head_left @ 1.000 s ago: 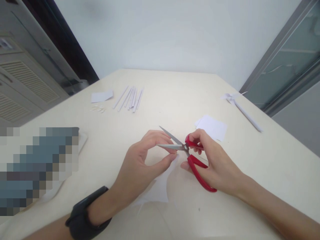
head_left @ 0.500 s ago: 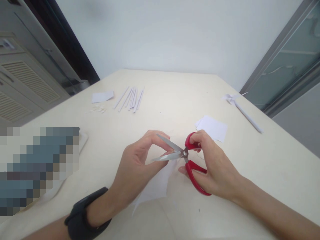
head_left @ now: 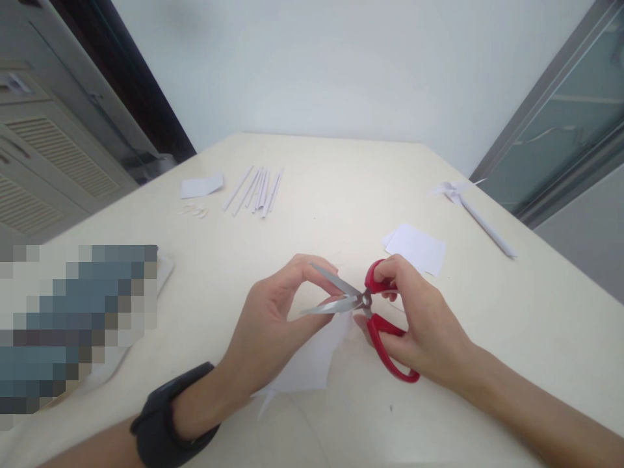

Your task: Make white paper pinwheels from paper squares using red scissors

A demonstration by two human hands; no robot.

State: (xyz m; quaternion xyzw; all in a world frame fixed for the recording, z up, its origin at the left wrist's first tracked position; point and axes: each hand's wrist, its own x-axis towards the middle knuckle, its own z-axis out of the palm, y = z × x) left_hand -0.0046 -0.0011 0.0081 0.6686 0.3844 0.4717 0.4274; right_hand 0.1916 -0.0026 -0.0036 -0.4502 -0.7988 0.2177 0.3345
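Observation:
My left hand (head_left: 273,318) is closed in a pinch, thumb and forefinger together at a piece of white paper (head_left: 309,364) that hangs below them. The exact grip point is partly hidden behind scissor blades. My right hand (head_left: 429,322) is wrapped around the red handles of a pair of scissors (head_left: 366,301), fingers through the upper loop and thumb in the lower one. Its two metal blades are spread apart and point left, across my left fingertips. A thin pale strand (head_left: 391,292) curves beside the right fingers; what it belongs to I cannot make out.
Several rolled paper sticks (head_left: 263,190), a folded paper (head_left: 202,186) and small pale bits (head_left: 195,209) lie at the back left. White paper squares (head_left: 416,248) are beyond my right hand. A paper pinwheel (head_left: 487,227) lies far right. A blurred-out object (head_left: 92,312) sits left.
Both hands and the scissors have shifted slightly to the right in the picture. The blades stay spread, and the hold of each hand looks the same.

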